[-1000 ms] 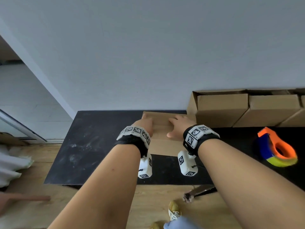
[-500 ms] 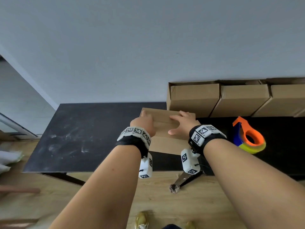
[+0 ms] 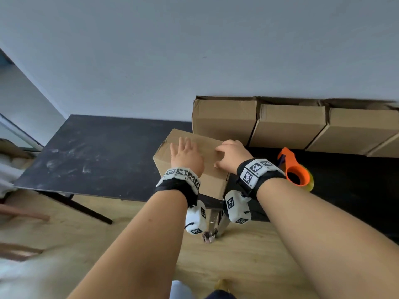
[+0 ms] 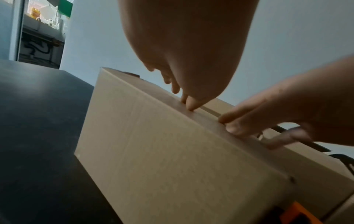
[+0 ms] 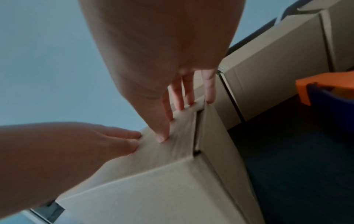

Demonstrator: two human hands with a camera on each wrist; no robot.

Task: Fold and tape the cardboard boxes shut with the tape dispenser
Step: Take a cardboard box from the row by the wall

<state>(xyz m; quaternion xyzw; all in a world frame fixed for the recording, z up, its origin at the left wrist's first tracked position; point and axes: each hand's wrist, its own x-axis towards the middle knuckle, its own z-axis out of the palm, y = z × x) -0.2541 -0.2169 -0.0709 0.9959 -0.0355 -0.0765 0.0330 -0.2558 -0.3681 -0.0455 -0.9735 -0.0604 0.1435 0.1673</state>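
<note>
Head view: tape dispenser [image 3: 296, 172] beside box [image 3: 212, 182]

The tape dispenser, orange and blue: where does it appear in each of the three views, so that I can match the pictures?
Head: the tape dispenser lies on the black table, right of centre, just beyond the right hand.
Left wrist: only an orange scrap at the bottom right edge, behind the box.
Right wrist: at the right edge, upper half.
Shared landmark: the cardboard box under both hands; the dispenser lies to its right.
</note>
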